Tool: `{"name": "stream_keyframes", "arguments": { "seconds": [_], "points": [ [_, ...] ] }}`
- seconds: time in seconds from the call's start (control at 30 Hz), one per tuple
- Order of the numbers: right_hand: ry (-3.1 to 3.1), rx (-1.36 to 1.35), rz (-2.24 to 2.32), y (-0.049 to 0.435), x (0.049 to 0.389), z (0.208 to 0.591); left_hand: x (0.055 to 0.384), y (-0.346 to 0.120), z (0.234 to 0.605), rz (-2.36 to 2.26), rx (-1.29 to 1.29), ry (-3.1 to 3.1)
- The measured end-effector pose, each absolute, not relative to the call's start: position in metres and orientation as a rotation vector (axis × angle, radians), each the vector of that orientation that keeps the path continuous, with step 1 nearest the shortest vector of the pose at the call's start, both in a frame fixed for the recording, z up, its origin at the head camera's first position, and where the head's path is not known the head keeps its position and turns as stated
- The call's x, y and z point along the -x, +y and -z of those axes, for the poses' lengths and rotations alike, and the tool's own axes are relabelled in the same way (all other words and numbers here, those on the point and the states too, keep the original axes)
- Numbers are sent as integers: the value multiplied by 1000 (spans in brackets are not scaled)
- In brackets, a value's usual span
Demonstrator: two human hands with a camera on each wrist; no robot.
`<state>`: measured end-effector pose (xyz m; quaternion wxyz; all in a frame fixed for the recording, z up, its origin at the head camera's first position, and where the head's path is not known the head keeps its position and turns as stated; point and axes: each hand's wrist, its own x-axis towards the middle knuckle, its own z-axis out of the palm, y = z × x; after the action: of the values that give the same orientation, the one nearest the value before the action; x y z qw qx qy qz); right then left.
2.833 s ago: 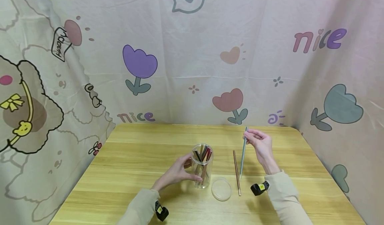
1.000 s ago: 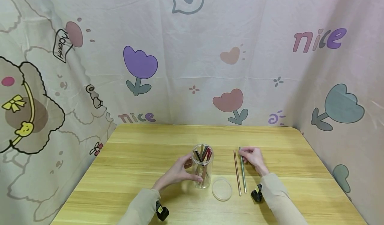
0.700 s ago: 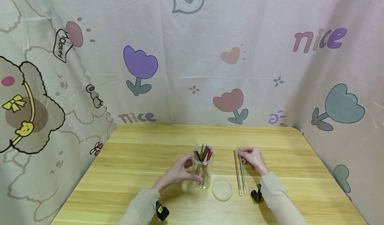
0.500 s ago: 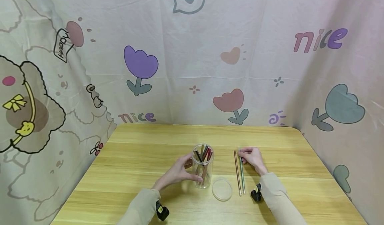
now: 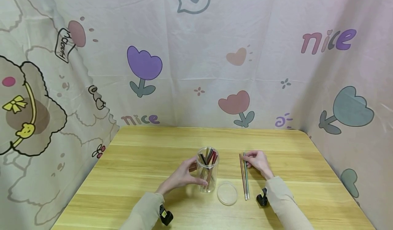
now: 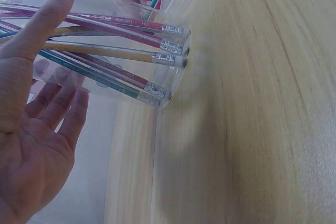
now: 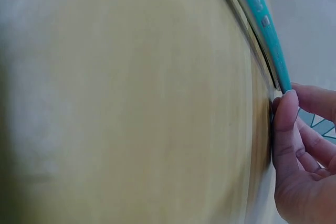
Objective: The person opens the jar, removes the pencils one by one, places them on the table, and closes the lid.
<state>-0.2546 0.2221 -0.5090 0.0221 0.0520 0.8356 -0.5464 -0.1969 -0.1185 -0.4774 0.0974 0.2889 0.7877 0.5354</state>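
Observation:
My left hand (image 5: 180,177) holds a clear jar (image 5: 214,179) upright, thumb on the near side and fingers around the far side. Several pencils stand in the jar, their metal bands and erasers at the bottom; a yellow pencil (image 6: 115,49) shows among red and green ones in the left wrist view. On the table, my right hand (image 5: 258,162) pinches the far end of a teal pencil (image 7: 262,22) between thumb and finger. It lies close alongside a reddish-brown pencil (image 5: 242,171), both with eraser ends toward me.
A round clear lid (image 5: 227,194) lies between the jar and the two loose pencils. The wooden table (image 5: 138,148) ends at a printed cloth backdrop (image 5: 196,52) at the back and sides.
My right hand has lowered the teal pencil to the table and slid it left, up against the reddish-brown one. My left hand and the jar have stayed in place.

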Motion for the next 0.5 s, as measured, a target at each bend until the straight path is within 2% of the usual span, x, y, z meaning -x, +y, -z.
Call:
{"name": "stream_keyframes", "arguments": {
  "seconds": [0.5],
  "points": [
    [2615, -167, 1650, 220, 255, 509, 197, -119, 478, -1589, -862, 2338]
  ]
}}
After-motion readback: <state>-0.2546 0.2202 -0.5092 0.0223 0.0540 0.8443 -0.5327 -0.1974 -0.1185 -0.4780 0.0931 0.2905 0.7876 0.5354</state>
